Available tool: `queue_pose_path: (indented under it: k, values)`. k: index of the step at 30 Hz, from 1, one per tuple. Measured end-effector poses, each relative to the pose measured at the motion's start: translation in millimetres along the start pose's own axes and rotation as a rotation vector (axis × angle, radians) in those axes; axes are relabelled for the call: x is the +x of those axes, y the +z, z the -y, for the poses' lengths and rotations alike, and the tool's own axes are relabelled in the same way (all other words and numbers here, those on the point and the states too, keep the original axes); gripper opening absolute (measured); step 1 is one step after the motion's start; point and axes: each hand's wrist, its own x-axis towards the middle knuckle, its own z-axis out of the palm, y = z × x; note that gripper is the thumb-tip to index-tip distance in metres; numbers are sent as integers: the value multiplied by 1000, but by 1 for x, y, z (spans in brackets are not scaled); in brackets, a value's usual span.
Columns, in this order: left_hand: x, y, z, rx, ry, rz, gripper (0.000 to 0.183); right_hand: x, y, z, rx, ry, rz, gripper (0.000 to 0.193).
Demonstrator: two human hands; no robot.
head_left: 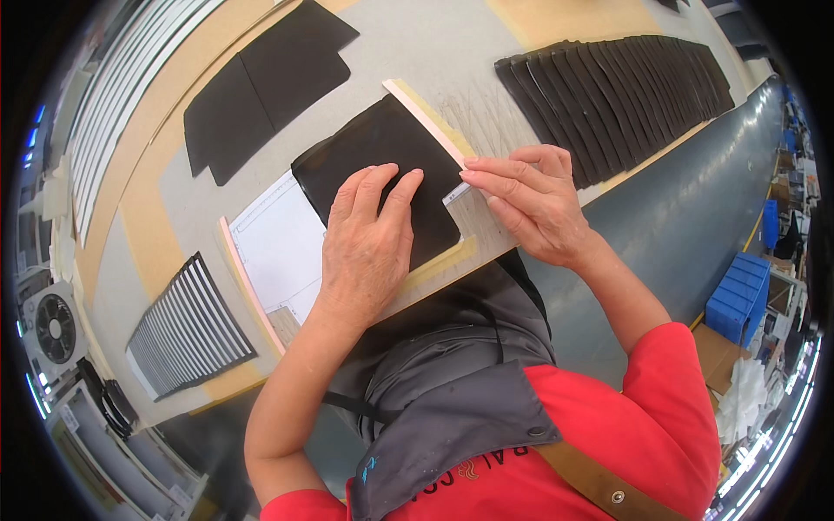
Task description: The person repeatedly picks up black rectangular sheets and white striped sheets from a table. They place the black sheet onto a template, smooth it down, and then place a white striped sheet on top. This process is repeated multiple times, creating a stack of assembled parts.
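A black leather-like panel (382, 156) with rounded corners lies in front of me, over part of a white printed paper sheet (274, 234). My left hand (365, 239) rests on the panel with its fingers stretched out, holding nothing. Beyond the panel's right side, my right hand (539, 204) has its thumb and fingers brought together by the end of a pink strip (426, 117). What those fingers pinch, if anything, is too small to make out. Just below them shows a small white edge of paper (456, 193). A second pink strip (248, 278) borders the sheet's left side.
Fanned black panels (617, 104) lie at the table's far right. More black panels (269, 87) lie at the back left. Black pieces with white edges (191, 330) overlap in a row at the near left. Beyond the table stand a blue crate (737, 295) and a fan (56, 328).
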Motion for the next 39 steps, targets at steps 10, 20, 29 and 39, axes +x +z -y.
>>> queue_pose_path:
  k: [10, 20, 29, 39]
  values:
    - [-1, 1, -1, 33, 12, -12, 47, 0, 2, 1, -41, 2, -4, 32]
    - [-1, 1, -1, 22, -2, 8, 44, -1, 6, 4, -154, -82, 27, 34]
    - [-1, 0, 0, 12, 0, 6, 43, -1, 7, 5, -173, -110, 21, 31]
    - [40, 3, 10, 112, 40, -18, 45, 1, 7, 6, -163, -113, 6, 30]
